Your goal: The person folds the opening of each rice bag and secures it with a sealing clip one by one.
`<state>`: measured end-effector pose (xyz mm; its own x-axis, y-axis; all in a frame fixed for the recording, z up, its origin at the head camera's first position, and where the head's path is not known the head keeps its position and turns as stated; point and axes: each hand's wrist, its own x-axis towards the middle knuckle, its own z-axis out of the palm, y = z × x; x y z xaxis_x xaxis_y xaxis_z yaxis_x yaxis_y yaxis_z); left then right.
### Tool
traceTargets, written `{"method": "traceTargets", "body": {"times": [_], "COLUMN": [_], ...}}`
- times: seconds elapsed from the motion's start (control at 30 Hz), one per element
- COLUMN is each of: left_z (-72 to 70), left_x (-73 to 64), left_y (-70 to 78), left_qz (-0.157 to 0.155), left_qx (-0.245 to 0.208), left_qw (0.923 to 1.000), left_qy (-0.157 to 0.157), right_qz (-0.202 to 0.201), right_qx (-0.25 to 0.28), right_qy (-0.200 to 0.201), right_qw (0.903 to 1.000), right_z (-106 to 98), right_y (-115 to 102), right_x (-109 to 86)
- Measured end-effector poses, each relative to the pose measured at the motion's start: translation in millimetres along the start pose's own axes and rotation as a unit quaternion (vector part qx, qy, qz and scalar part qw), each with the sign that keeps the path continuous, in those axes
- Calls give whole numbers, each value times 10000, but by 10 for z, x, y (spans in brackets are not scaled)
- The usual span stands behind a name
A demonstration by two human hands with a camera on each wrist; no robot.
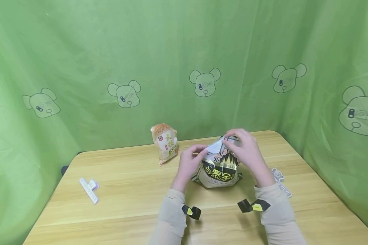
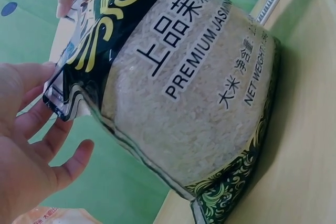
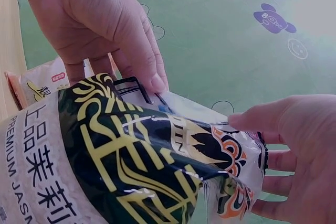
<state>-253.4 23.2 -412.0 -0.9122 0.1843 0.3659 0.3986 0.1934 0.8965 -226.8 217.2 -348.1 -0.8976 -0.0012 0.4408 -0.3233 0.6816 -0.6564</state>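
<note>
A bag of rice [image 1: 217,178] stands on the table, printed in black and gold, with a clear front showing the grains [image 2: 157,114]. Its top is folded over, exposing a pale strip [image 1: 215,147]. My left hand [image 1: 188,165] pinches the left end of that fold between thumb and fingers, the other fingers [image 2: 79,163] spread below. At the opposite end, my right hand [image 1: 246,149] holds the fold, thumb [image 3: 252,119] on the near side and fingers behind the bag's edge.
Behind and left of the rice stands a smaller orange and white food packet [image 1: 165,144]. A white and purple clip [image 1: 89,190] lies at the table's left; another flat clip [image 1: 281,183] lies partly behind the right forearm. Green curtain [image 1: 171,51] surrounds the table [image 1: 125,211].
</note>
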Motion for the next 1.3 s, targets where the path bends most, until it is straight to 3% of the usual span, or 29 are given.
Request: {"method": "traceTargets", "body": {"times": [0.3, 0.43, 0.63, 1.03, 1.3], "left_z": [97, 131, 181, 281, 304], "left_x": [-36, -49, -65, -97, -109], "left_y": [36, 67, 128, 208, 221], "left_qz": [-61, 58, 291, 330, 342], "left_qx": [-19, 64, 133, 220, 288], "left_qw": [9988, 9980, 9973, 9958, 9942], "left_qy": [483, 619, 664, 829, 973], "right_qz": [9, -87, -310, -780, -790], "right_qx": [-80, -59, -69, -100, -216], "right_qy": [-65, -41, 36, 45, -107], "right_qw": [9999, 9999, 9995, 9969, 9966], "right_z": [12, 16, 31, 28, 19], "right_y": [-11, -16, -16, -4, 15], "right_x": [1, -7, -12, -15, -12]}}
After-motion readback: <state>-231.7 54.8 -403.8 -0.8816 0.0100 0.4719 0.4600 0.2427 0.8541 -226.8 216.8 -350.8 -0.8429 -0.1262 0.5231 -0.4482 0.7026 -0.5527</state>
